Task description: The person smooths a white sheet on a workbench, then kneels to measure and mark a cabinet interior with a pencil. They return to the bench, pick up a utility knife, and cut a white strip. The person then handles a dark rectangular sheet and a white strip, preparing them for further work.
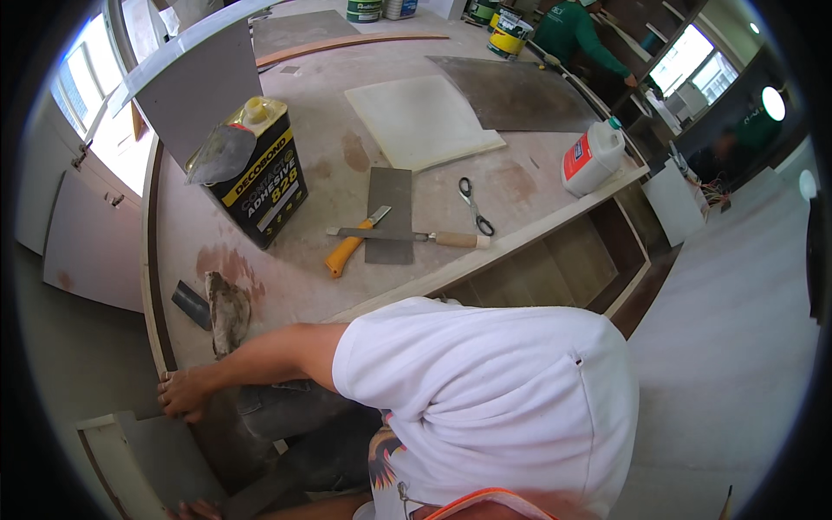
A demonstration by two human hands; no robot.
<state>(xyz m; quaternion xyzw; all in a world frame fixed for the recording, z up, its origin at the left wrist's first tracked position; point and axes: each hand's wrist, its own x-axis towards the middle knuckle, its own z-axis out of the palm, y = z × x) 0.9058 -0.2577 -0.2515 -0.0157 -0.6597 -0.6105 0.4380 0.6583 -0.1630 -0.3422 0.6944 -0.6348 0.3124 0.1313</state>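
My right hand [180, 394] reaches left from the white sleeve, its fingers curled round the worktop's wooden edge strip [156, 338]. My left hand [195, 510], low at the bottom edge, shows curled fingers by a grey panel [160, 455]; what they hold is unclear. A stained cloth [228, 308] and a dark grey scrap [192, 303] lie above my right arm. Farther up the worktop stands a black rectangular adhesive can [260, 186]. Beside it a yellow-handled knife [345, 253] and a wooden-handled tool [459, 240] cross on a grey strip [390, 191], near scissors [475, 208].
A white jug [594, 158] stands at the right edge, above open compartments [546, 260]. Pale [407, 121] and dark sheets [511, 91], paint cans [509, 36] and a long wooden strip [355, 43] lie farther back. A co-worker in green [563, 39] is beyond the worktop.
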